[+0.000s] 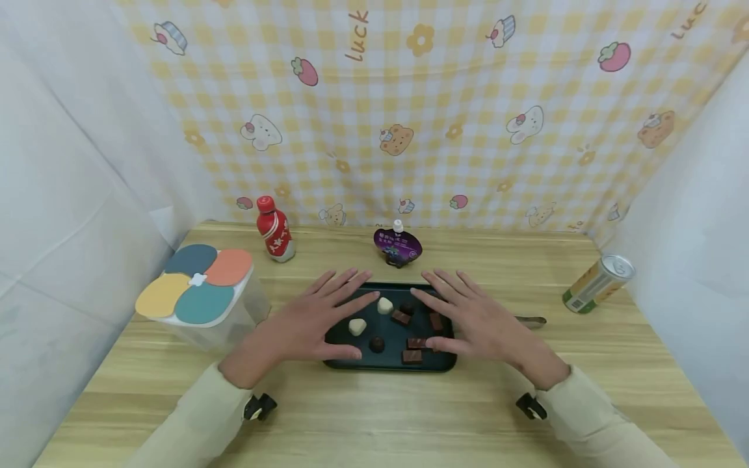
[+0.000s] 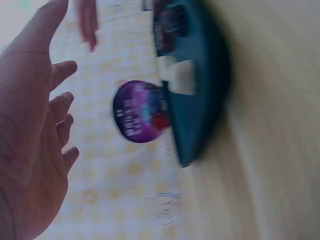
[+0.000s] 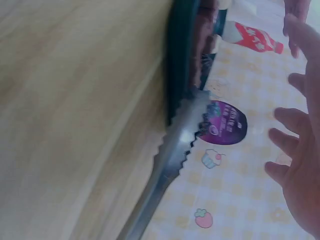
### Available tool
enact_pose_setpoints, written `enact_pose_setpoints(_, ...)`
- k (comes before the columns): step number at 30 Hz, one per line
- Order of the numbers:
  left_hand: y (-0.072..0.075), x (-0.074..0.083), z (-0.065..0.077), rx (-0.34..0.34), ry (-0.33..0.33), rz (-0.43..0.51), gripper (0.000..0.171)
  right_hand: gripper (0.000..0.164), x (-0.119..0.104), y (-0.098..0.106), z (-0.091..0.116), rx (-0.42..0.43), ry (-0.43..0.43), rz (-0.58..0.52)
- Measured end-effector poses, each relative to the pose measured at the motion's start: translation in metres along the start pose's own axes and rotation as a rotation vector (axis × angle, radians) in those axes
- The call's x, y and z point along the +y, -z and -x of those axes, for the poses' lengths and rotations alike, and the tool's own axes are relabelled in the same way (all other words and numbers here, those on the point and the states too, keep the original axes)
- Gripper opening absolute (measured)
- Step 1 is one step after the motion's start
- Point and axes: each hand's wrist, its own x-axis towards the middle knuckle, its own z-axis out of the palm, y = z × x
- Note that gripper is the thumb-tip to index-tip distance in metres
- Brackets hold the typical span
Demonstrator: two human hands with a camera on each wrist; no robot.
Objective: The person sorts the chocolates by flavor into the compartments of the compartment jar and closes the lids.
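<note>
My left hand (image 1: 316, 322) hovers above the left end of a dark green tray (image 1: 368, 365), fingers spread and straight, holding nothing. Over the tray's right end, my right hand (image 1: 476, 318) is spread the same way. In the tray lie two white chocolates (image 1: 357, 327), two dark round chocolates (image 1: 377, 344) and several brown rectangular chocolates (image 1: 412, 357). Both wrist views show a gap between each hand and the tray. Metal tongs (image 3: 175, 142) with serrated edges lie beside the tray's right end; in the head view my right hand hides most of them.
A clear box with a four-coloured lid (image 1: 199, 286) stands at left. Behind it is a red-and-white bottle (image 1: 276, 231). A purple pouch (image 1: 398, 246) stands behind the tray, and a can (image 1: 597, 285) at right. A checked curtain (image 1: 374, 97) hangs along the table's back.
</note>
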Motion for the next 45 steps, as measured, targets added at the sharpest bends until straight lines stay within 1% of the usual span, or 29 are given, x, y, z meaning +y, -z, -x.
enact_pose_setpoints(4, 0.020, 0.007, 0.014, 0.064, 0.032, -0.028, 0.085, 0.070, -0.001, 0.002, -0.004, 0.052, 0.029, -0.014)
enact_pose_setpoints(8, 0.044, 0.011, 0.036, 0.173, 0.082, -0.055, 0.076, 0.065, -0.008, 0.005, -0.018, 0.086, 0.051, -0.060)
enact_pose_setpoints(10, 0.055, 0.010, 0.048, 0.242, 0.100, -0.064, 0.072, 0.064, -0.014, 0.008, -0.031, 0.104, 0.070, -0.096)
enact_pose_setpoints(13, 0.066, 0.005, 0.066, 0.335, 0.120, -0.080, 0.070, 0.062, -0.021, 0.008, -0.054, 0.158, 0.133, -0.136)
enact_pose_setpoints(16, 0.071, -0.002, 0.086, 0.420, 0.147, -0.101, 0.070, 0.060, -0.028, 0.004, -0.082, 0.225, 0.215, -0.162)
enact_pose_setpoints(19, 0.074, -0.009, 0.107, 0.465, 0.211, -0.112, 0.073, 0.058, -0.036, -0.003, -0.107, 0.236, 0.260, -0.173)
enact_pose_setpoints(23, 0.075, -0.016, 0.135, 0.470, 0.317, -0.092, 0.075, 0.058, -0.054, -0.016, -0.139, 0.176, 0.269, -0.175)
enact_pose_setpoints(26, 0.074, -0.022, 0.155, 0.473, 0.363, -0.081, 0.076, 0.060, -0.072, -0.024, -0.160, 0.152, 0.260, -0.184)
enact_pose_setpoints(29, 0.072, -0.027, 0.171, 0.456, 0.420, -0.056, 0.073, 0.060, -0.087, -0.027, -0.180, 0.129, 0.244, -0.228)
enact_pose_setpoints(31, 0.071, -0.030, 0.179, 0.438, 0.462, -0.029, 0.073, 0.061, -0.095, -0.029, -0.192, 0.096, 0.236, -0.270)
enact_pose_setpoints(34, 0.069, -0.033, 0.186, 0.403, 0.530, -0.004, 0.075, 0.062, -0.104, -0.032, -0.208, 0.084, 0.258, -0.338)
enact_pose_setpoints(37, 0.066, -0.036, 0.190, 0.384, 0.569, -0.001, 0.075, 0.063, -0.111, -0.037, -0.221, 0.119, 0.293, -0.362)
enact_pose_setpoints(40, 0.062, -0.038, 0.191, 0.386, 0.575, 0.027, 0.075, 0.062, -0.116, -0.039, -0.229, 0.145, 0.309, -0.349)
enact_pose_setpoints(43, 0.060, -0.039, 0.190, 0.401, 0.568, 0.091, 0.073, 0.062, -0.119, -0.040, -0.234, 0.134, 0.306, -0.308)
enact_pose_setpoints(45, 0.058, -0.039, 0.189, 0.417, 0.559, 0.118, 0.072, 0.062, -0.119, -0.039, -0.235, 0.122, 0.298, -0.289)
